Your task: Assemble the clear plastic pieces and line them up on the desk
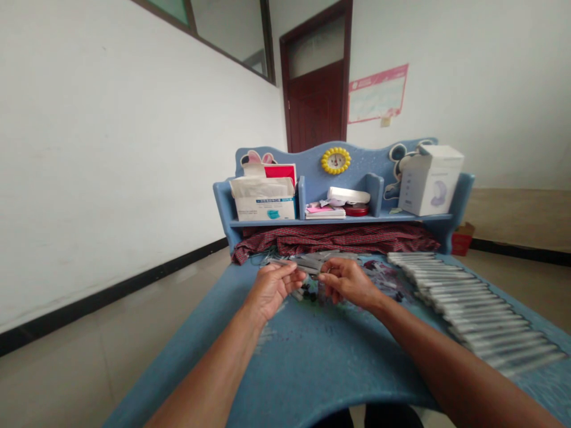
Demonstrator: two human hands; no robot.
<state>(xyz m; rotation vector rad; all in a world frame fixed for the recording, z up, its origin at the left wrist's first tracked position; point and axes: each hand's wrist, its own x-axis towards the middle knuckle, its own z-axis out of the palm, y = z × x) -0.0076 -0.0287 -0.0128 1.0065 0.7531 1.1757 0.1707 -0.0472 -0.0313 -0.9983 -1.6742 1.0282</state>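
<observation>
My left hand [274, 288] is closed, thumb over fingers, on a slim translucent pen barrel [282, 262] pointing up and to the left. Close by on the right, my right hand [345, 280] pinches with thumb and forefinger; what sits in the pinch is too small to make out. Behind and between both hands lies a loose pile of grey, translucent pen barrels [307, 263]. Small black parts [308, 293] lie below the fingers on the blue desk [307, 362]. To the right, many pens [477, 306] lie side by side in a long row.
A shelf [388, 221] at the back of the desk carries a face-mask box [264, 199], a white carton [430, 181] and small items. Checked cloth [334, 239] lies beneath it. Purple-tinted bags [383, 276] lie between my right hand and the row.
</observation>
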